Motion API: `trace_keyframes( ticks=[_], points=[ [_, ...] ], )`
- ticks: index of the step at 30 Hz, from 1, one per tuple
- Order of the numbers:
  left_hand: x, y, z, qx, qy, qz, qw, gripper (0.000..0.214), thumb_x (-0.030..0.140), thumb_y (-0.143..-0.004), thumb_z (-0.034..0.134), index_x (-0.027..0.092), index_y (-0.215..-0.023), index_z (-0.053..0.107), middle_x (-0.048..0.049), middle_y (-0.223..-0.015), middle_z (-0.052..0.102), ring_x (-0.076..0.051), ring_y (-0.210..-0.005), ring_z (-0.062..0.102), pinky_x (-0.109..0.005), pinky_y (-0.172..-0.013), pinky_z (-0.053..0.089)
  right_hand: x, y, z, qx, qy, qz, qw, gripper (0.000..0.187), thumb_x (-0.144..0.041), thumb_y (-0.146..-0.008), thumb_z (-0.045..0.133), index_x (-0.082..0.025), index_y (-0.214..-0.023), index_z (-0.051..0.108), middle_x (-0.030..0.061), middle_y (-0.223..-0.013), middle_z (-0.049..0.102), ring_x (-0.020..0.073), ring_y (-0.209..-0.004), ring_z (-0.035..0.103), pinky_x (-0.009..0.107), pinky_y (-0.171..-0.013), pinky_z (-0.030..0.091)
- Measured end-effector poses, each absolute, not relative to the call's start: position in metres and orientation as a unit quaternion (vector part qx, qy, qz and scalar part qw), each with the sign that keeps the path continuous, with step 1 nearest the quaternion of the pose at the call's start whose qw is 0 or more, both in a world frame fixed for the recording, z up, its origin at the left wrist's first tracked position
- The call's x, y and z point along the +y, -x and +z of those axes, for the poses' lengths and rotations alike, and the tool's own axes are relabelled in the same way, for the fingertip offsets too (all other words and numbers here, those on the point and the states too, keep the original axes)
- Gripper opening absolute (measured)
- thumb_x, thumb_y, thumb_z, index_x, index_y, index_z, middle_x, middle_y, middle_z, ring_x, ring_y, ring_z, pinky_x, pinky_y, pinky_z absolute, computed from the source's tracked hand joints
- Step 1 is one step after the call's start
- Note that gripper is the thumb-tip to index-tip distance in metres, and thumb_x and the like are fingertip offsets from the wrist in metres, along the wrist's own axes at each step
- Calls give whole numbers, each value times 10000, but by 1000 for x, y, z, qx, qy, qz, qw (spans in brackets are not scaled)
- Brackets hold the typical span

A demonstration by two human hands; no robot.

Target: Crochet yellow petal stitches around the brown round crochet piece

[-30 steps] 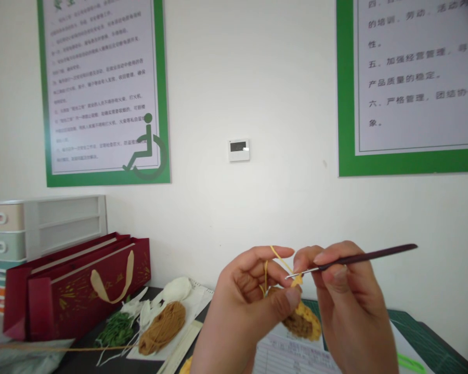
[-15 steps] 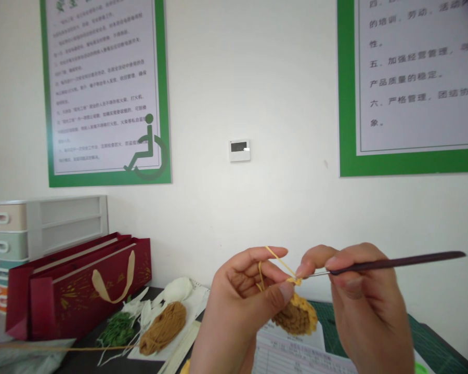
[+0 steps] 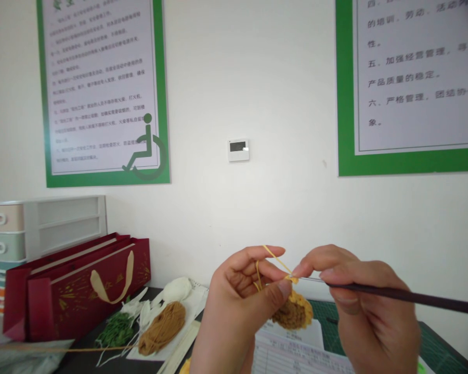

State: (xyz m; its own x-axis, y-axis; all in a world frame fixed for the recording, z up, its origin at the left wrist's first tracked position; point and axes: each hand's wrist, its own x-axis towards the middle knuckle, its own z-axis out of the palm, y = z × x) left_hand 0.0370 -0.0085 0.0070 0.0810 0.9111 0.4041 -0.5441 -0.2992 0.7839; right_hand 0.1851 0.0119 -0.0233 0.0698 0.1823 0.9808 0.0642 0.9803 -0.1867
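While one hand pinches one workpiece, another hand holds one hook.

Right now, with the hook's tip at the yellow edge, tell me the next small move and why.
I'd probably have the right hand turn the hook slightly to catch the yarn: the strand slants from the left hand's forefinger down to about the tip, and the left thumb pins the piece just there. Whether it's already caught, I can't tell.
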Motion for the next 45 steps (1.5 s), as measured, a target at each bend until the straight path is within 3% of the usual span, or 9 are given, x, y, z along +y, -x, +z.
trace_keyframes(
  ticks=[8,12,18,25,34,38,41,43,45],
  points=[
    [-7,-38,3,185,-480,658,549,294,84,-680,902,183,-944,817,1,-712,738,-93,-644,650,-175,-635,505,10,-195,-12,-741,62,-187,642,381,4,-844,581,-218,-1143,665,80,-1012,784,225,-880,705,400,-716,578],
    [-7,-38,2,168,-479,643,573,342,106,-689,906,189,-1007,810,5,-727,716,-81,-652,626,-170,-646,487,17,-195,-18,-727,35,-170,665,492,51,-798,573,-219,-1200,656,74,-1099,770,234,-943,700,426,-763,583],
    [-6,-42,2,159,-444,666,578,351,131,-627,947,163,-956,828,1,-699,721,-85,-657,642,-172,-675,514,37,-188,-38,-696,39,-98,710,386,33,-810,641,-204,-1114,675,62,-1080,723,235,-985,683,449,-822,561],
    [-7,-51,1,190,-445,692,536,390,120,-661,905,137,-1030,783,2,-665,717,-122,-562,641,-228,-540,560,32,-176,-32,-640,101,-305,698,414,49,-764,676,-228,-1071,703,21,-862,690,160,-737,652,310,-608,577],
    [-8,-49,2,200,-487,708,470,418,108,-720,865,172,-1119,760,4,-691,727,-105,-620,636,-184,-585,492,22,-170,-38,-625,109,-96,767,323,21,-837,570,-184,-1074,650,31,-818,693,155,-768,659,285,-642,575],
    [-6,-45,3,169,-452,678,554,453,108,-651,921,146,-1082,790,6,-660,725,-92,-607,645,-182,-625,504,27,-171,-39,-643,60,-71,761,364,53,-797,625,-189,-1067,656,29,-831,692,165,-746,650,295,-583,565],
    [-5,-42,4,155,-426,618,643,521,130,-616,948,115,-1113,791,-30,-700,750,-109,-649,683,-205,-695,530,28,-170,-34,-634,55,-25,771,268,8,-850,603,-211,-999,647,18,-794,667,163,-714,638,301,-566,562],
    [-5,-42,4,160,-421,615,647,523,129,-620,941,105,-1119,786,-32,-697,746,-120,-652,691,-218,-698,539,29,-170,-30,-644,68,-81,758,249,-11,-873,596,-213,-1008,650,14,-792,666,158,-708,632,314,-587,566],
    [-5,-45,4,177,-431,653,597,495,117,-642,918,107,-1116,777,-12,-667,727,-115,-603,665,-214,-630,533,30,-170,-26,-645,94,-239,720,268,0,-846,648,-204,-1019,664,18,-817,686,155,-723,641,321,-613,561]
  ],
)
